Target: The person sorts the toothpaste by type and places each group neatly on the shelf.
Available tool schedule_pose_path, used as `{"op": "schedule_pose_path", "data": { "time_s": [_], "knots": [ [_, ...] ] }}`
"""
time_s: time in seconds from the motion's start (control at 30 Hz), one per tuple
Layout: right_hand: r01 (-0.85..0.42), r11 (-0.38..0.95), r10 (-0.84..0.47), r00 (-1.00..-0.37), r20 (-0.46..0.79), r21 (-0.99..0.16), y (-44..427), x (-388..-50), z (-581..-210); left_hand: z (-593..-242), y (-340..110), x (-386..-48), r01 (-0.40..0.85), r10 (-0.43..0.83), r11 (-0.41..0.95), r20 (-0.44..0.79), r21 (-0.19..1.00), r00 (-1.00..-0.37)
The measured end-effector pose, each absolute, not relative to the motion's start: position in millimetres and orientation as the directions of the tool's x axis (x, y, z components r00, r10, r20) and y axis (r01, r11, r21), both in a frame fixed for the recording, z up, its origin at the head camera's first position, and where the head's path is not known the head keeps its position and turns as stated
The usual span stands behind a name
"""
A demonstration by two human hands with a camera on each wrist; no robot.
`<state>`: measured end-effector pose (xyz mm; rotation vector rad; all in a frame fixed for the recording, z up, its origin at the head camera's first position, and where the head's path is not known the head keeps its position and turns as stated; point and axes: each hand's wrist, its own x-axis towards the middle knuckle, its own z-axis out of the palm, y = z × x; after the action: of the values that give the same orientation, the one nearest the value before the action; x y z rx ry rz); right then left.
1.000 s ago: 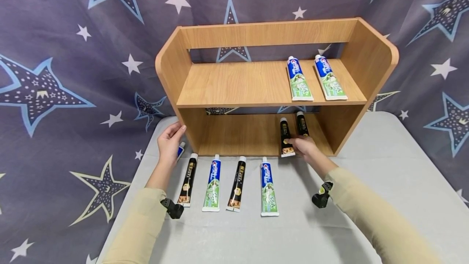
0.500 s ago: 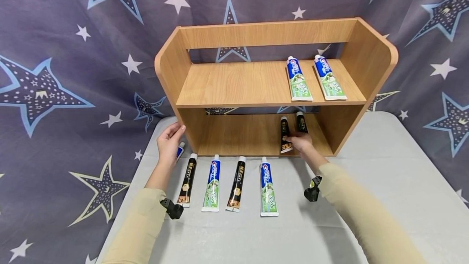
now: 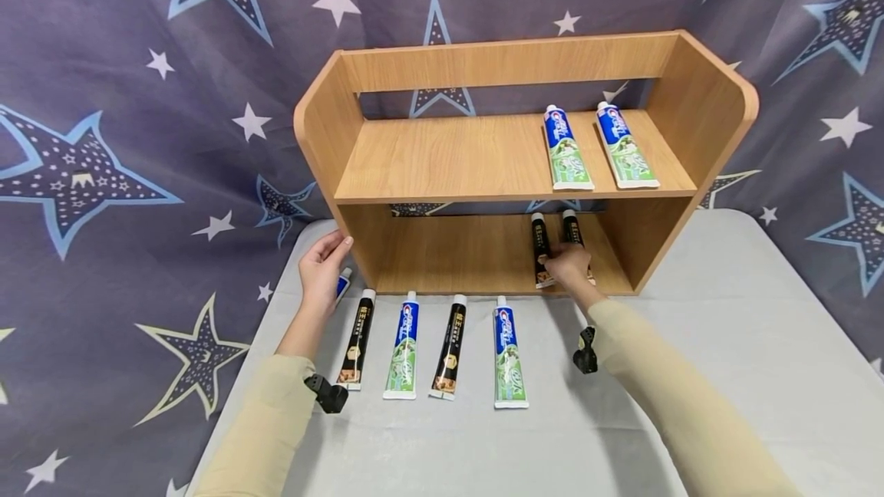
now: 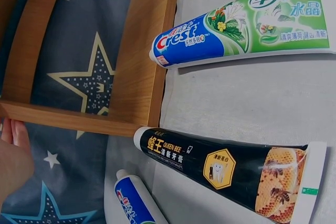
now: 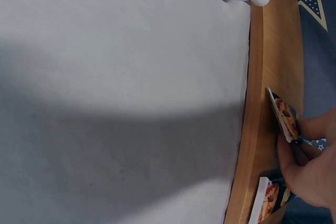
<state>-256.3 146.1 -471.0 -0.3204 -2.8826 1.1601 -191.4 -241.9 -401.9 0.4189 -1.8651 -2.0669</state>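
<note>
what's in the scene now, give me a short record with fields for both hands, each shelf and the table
right hand: pinches the held black tube
left hand: touches the left side panel
upper shelf: left Crest tube, right Crest tube, caps toward the back
lower shelf: held black tube, second black tube to its right
table row, left to right: black, Crest, black, Crest
near left hand: another Crest tube, partly hidden in the head view
</note>
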Motion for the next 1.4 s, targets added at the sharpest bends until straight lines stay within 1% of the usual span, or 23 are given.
{"op": "schedule_pose_path", "data": {
  "time_s": [0.13, 0.2, 0.3, 0.37, 0.43, 0.53, 0.57, 0.63, 0.7, 0.73, 0.77, 0.8, 0.93, 0.97, 1.0, 1.03, 1.1, 1.17, 1.2, 1.23, 1.27, 1.33, 1.4],
  "knots": [
    [0.188, 0.698, 0.172, -0.981, -0.094, -0.691, 151.4, -267.6, -479.7, -392.0, -237.7, -186.2, 0.047, -0.419, -0.093, 0.003, 0.995, -0.908],
    [0.168, 0.711, 0.172, -0.983, -0.062, -0.683, 160.5, -289.3, -509.0, -387.7, -235.9, -183.8, 0.054, -0.418, -0.092, 0.011, 0.994, -0.908],
    [0.108, 0.751, 0.174, -0.984, 0.037, -0.651, 178.2, -329.9, -567.6, -385.1, -234.8, -182.4, 0.059, -0.417, -0.092, 0.016, 0.994, -0.909],
    [0.102, 0.777, 0.183, -0.981, 0.068, -0.621, 184.8, -347.3, -590.3, -384.2, -234.4, -181.7, 0.057, -0.415, -0.089, 0.015, 0.994, -0.91],
    [0.131, 0.778, 0.178, -0.984, 0.015, -0.615, 180.5, -339.1, -575.1, -384.1, -234.3, -181.5, 0.049, -0.417, -0.085, 0.009, 0.995, -0.909],
    [0.188, 0.77, 0.167, -0.982, -0.093, -0.609, 163.0, -302.7, -518.3, -384.9, -234.9, -181.8, 0.036, -0.422, -0.079, 0.0, 0.996, -0.907],
    [0.187, 0.777, 0.169, -0.982, -0.087, -0.602, 158.2, -292.5, -505.1, -385.2, -235.0, -181.9, 0.034, -0.422, -0.078, -0.002, 0.996, -0.907],
    [0.2, 0.777, 0.162, -0.98, -0.117, -0.597, 150.1, -273.4, -479.2, -385.1, -235.0, -182.0, 0.03, -0.423, -0.072, -0.004, 0.997, -0.906],
    [0.196, 0.787, 0.162, -0.98, -0.112, -0.584, 146.2, -264.2, -469.0, -384.5, -234.4, -181.9, 0.026, -0.42, -0.065, -0.004, 0.998, -0.907],
    [0.168, 0.799, 0.162, -0.985, -0.062, -0.577, 147.0, -265.2, -474.7, -384.4, -234.0, -181.9, 0.027, -0.42, -0.068, -0.004, 0.997, -0.908],
    [0.15, 0.808, 0.161, -0.986, -0.031, -0.57, 151.7, -274.6, -490.7, -384.4, -233.6, -182.1, 0.028, -0.419, -0.069, -0.003, 0.997, -0.908],
    [0.148, 0.811, 0.161, -0.987, -0.027, -0.566, 154.8, -280.3, -499.0, -384.4, -233.4, -182.1, 0.027, -0.42, -0.069, -0.005, 0.997, -0.908],
    [0.082, 0.869, 0.176, -0.973, 0.152, -0.488, 176.7, -330.1, -579.6, -386.5, -234.0, -183.6, 0.036, -0.419, -0.079, -0.001, 0.996, -0.908],
    [0.101, 0.876, 0.169, -0.98, 0.104, -0.472, 182.4, -341.1, -590.1, -386.8, -234.3, -183.7, 0.036, -0.417, -0.077, 0.001, 0.996, -0.909],
    [0.101, 0.884, 0.172, -0.978, 0.116, -0.456, 184.7, -346.6, -598.0, -387.0, -234.6, -183.6, 0.034, -0.416, -0.075, 0.0, 0.997, -0.91],
    [0.091, 0.895, 0.171, -0.974, 0.147, -0.437, 189.1, -357.1, -614.5, -387.4, -235.0, -183.6, 0.036, -0.414, -0.077, 0.001, 0.996, -0.91],
    [0.076, 0.902, 0.154, -0.976, 0.152, -0.425, 196.3, -370.7, -633.8, -387.8, -235.6, -183.3, 0.035, -0.413, -0.079, -0.001, 0.996, -0.911],
    [0.069, 0.901, 0.137, -0.982, 0.131, -0.429, 199.2, -375.7, -639.4, -387.6, -235.4, -182.5, 0.032, -0.415, -0.077, -0.002, 0.997, -0.91],
    [0.056, 0.9, 0.143, -0.975, 0.171, -0.433, 197.8, -375.1, -642.5, -387.5, -235.3, -182.2, 0.032, -0.417, -0.079, -0.004, 0.996, -0.909],
    [0.052, 0.896, 0.141, -0.975, 0.17, -0.441, 195.9, -371.3, -636.8, -387.3, -235.1, -181.8, 0.033, -0.418, -0.081, -0.004, 0.996, -0.908],
    [0.061, 0.888, 0.136, -0.981, 0.135, -0.456, 191.8, -361.5, -621.2, -387.1, -234.8, -181.5, 0.033, -0.419, -0.084, -0.005, 0.996, -0.908],
    [0.097, 0.869, 0.136, -0.99, 0.045, -0.485, 179.3, -333.8, -577.3, -386.8, -234.3, -181.2, 0.035, -0.421, -0.089, -0.006, 0.995, -0.907],
    [0.11, 0.845, 0.131, -0.991, 0.003, -0.524, 166.3, -299.3, -529.3, -387.5, -234.3, -181.8, 0.035, -0.422, -0.094, -0.008, 0.995, -0.906]
  ]
}}
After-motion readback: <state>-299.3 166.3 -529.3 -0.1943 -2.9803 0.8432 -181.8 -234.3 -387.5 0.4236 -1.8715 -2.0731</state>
